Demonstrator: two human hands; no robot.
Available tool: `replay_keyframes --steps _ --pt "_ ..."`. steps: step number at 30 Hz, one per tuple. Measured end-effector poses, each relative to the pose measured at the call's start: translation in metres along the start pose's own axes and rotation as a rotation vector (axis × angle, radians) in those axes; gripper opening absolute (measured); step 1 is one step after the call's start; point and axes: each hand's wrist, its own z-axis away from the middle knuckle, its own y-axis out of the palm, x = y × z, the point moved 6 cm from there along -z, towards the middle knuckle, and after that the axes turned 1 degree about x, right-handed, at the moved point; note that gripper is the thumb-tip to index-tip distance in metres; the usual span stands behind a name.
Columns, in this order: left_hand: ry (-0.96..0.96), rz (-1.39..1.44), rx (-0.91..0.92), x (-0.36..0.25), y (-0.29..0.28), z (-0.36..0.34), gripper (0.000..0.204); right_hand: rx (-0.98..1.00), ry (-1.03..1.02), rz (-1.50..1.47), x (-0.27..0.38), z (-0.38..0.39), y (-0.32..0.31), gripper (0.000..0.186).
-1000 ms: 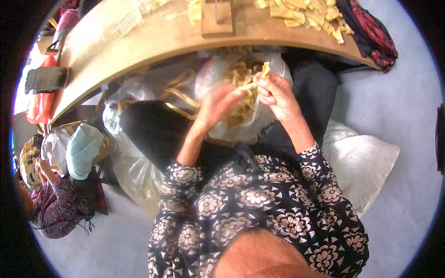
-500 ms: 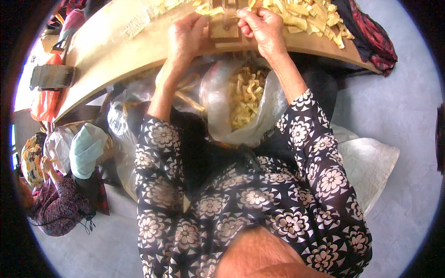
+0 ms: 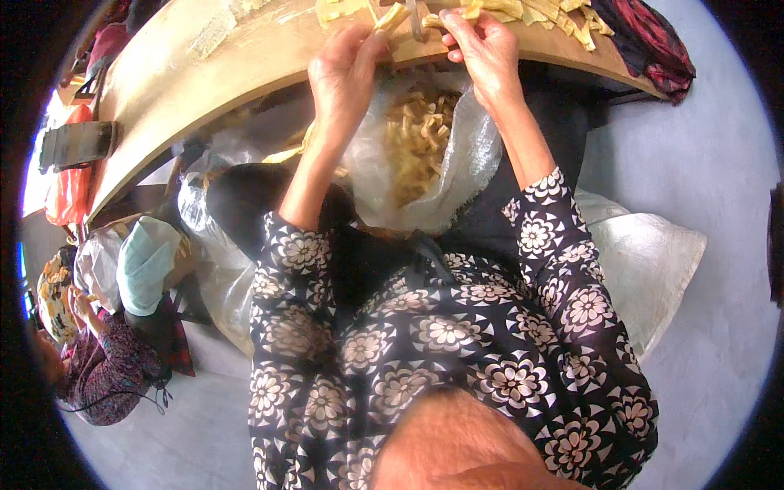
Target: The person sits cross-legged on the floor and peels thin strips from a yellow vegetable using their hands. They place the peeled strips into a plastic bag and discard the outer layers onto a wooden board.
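Two hands pinch yellow strips on either side of an upright bar at the table's edge

Nearest is the shirt (image 3: 449,331), black with pale flowers, its sleeves running up both arms. Beyond it, dark trousers (image 3: 249,196) show at the lap, the legs spread apart. Between the legs stands a whitish plastic bag (image 3: 478,155), its mouth wide open, with a heap of short yellow-brown pieces (image 3: 416,147) inside. A pale sack (image 3: 641,261) lies to the right on the grey floor (image 3: 694,163), and clear plastic (image 3: 229,298) lies to the left.

Further up, both hands are raised over the near edge of the curved wooden table (image 3: 237,73). The left hand (image 3: 345,65) has its thumb and fingers closed on a yellow strip (image 3: 393,17), which sticks out toward the bar. The right hand (image 3: 487,57) pinches a second length (image 3: 432,21) between thumb and forefinger, its other fingers curled loosely. The grey bar (image 3: 416,22) rises between the two; whether the lengths join behind it, I cannot tell.

Past the right hand, more yellow slices (image 3: 563,15) lie spread on the table, and a dark red-and-black cloth (image 3: 653,49) hangs at its right end. Off to the left, a dark box (image 3: 79,145) sits at the edge above a red bag (image 3: 69,196). Lower down on that side, a co-worker (image 3: 106,359) in a purple patterned top sits beside a pale blue cloth (image 3: 147,265)
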Motion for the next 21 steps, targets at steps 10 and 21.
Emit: replay_keyframes --steps 10,21 --pt "-0.249 0.059 0.213 0.012 0.025 0.084 0.012 0.146 -0.061 0.422 -0.026 0.089 -0.020 0.022" --pt "0.241 -0.142 0.341 0.009 0.070 0.126 0.011 0.620 0.429 0.781 -0.058 0.093 -0.019 0.036"
